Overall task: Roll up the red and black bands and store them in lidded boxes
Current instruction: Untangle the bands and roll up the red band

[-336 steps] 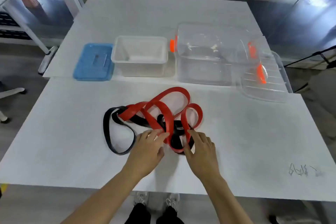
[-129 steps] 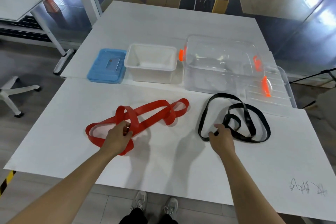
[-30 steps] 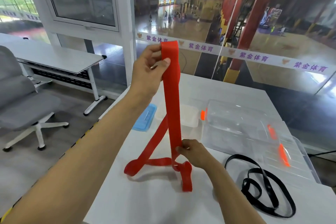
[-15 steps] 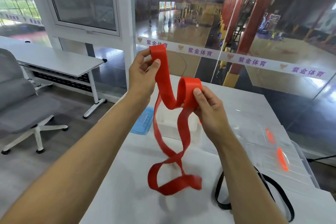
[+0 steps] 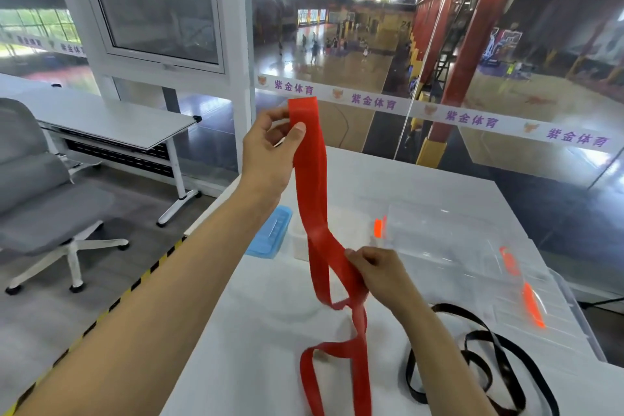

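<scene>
My left hand (image 5: pixel 270 155) is raised in front of me and pinches the top fold of the red band (image 5: pixel 312 186) between thumb and curled fingers. From that hand the band hangs straight down, doubled flat, to my right hand (image 5: pixel 374 268), which is lower and a little to the right, its fingers closed round the band where the two layers start to part. Below my right hand the band twists into loose loops that reach the white table (image 5: pixel 256 331) and run off the bottom edge of the view. To the right of my right forearm the black band (image 5: pixel 486 368) lies in an untidy coil on the table, touched by neither hand. Beyond my right hand stands a clear box (image 5: pixel 435 240) with orange clips, and its clear lid (image 5: pixel 533 307) lies just right of it. Under my left hand, farther across the table, sits a small white box (image 5: pixel 299 243), partly hidden by the red band, with a blue lid (image 5: pixel 271 235) flat beside it on the left. Off to the left of my left arm, on the floor, is a grey office chair (image 5: pixel 44 199).
</scene>
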`<state>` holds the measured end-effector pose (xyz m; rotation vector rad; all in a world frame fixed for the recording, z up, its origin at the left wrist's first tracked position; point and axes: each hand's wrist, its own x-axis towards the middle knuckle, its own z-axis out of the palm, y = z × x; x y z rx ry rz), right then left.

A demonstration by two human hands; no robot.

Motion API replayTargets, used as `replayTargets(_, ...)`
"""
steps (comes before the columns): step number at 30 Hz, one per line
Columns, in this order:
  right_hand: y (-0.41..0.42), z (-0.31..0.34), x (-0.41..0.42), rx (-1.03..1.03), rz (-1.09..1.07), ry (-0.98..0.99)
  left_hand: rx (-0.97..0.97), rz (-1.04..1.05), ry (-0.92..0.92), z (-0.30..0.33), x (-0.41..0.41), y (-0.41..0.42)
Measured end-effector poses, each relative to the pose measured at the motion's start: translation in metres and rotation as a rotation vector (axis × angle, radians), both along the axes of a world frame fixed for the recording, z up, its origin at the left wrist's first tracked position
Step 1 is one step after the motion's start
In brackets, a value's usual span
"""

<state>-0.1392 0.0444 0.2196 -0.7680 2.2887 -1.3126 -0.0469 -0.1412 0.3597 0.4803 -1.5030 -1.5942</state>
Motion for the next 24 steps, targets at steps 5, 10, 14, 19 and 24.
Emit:
replayTargets(5, -0.004, -0.024, 0.002, 0.165, 0.029, -0.016, 0.049, -0.014, -0.075, -0.015, 0.002, 0.003)
replayTargets(10, -0.024, 0.026, 0.010, -0.352, -0.058, 0.104, 0.006, -0.064, -0.214, -0.031, 0.008, 0.018)
replayTargets(14, -0.041, 0.053, 0.029, -0.427, 0.094, 0.018, 0.000, -0.064, -0.244, -0.037, 0.011, 0.029)
replayTargets(19, -0.053, 0.039, 0.049, -0.411, 0.071, 0.002, 0.013, 0.027, -0.300, -0.042, 0.015, 0.033)
replayTargets(24, -0.046, 0.025, 0.043, -0.230, 0.084, 0.178, -0.175, -0.011, -0.441, -0.048, 0.024, 0.029)
